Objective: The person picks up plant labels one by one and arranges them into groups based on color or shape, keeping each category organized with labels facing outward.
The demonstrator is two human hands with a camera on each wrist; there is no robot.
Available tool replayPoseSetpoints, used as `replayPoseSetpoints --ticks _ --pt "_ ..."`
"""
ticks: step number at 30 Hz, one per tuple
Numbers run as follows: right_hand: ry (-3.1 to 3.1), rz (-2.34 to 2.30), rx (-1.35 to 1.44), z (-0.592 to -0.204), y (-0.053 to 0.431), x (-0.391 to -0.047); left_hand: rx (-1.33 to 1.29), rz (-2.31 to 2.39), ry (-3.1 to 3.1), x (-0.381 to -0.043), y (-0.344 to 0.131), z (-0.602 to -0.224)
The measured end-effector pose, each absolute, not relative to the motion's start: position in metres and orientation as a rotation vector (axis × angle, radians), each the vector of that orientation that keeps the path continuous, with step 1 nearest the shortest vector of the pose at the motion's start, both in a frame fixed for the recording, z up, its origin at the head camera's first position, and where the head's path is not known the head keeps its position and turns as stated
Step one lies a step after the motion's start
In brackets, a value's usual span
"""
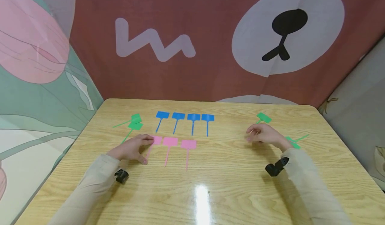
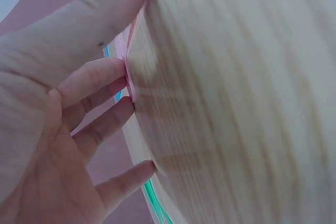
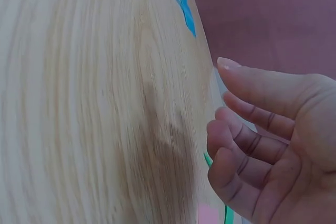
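Leftmost pink tag lies flat on desk, just right of left grip, nearer hand. Fingertips touch plate; thumb spread wide apart. Tag's long axis: plate far, stem running nearward, slightly left. Right grip well apart, raised, loosely curled, no held thing visible. Tags thin, plastic-looking: rectangular plates, slim stems. Blue tags sit behind. Desk glossy, wood-grained.

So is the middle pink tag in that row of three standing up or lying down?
Lying down. That pink tag and its stem look flat against the table.
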State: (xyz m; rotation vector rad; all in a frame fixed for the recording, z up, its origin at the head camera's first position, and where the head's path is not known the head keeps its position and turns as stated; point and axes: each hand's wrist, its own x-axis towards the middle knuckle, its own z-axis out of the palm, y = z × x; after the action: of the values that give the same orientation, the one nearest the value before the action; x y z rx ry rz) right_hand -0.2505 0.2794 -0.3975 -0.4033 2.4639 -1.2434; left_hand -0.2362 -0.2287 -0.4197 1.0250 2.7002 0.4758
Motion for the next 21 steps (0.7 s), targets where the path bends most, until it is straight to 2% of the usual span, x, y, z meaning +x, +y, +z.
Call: replayPoseSetpoints --ticks 21 --pt "2.634 -1.138 -0.23 -0.398 0.328 -0.26 0.991 0.474 2.699 -0.236 -0.228 -0.418"
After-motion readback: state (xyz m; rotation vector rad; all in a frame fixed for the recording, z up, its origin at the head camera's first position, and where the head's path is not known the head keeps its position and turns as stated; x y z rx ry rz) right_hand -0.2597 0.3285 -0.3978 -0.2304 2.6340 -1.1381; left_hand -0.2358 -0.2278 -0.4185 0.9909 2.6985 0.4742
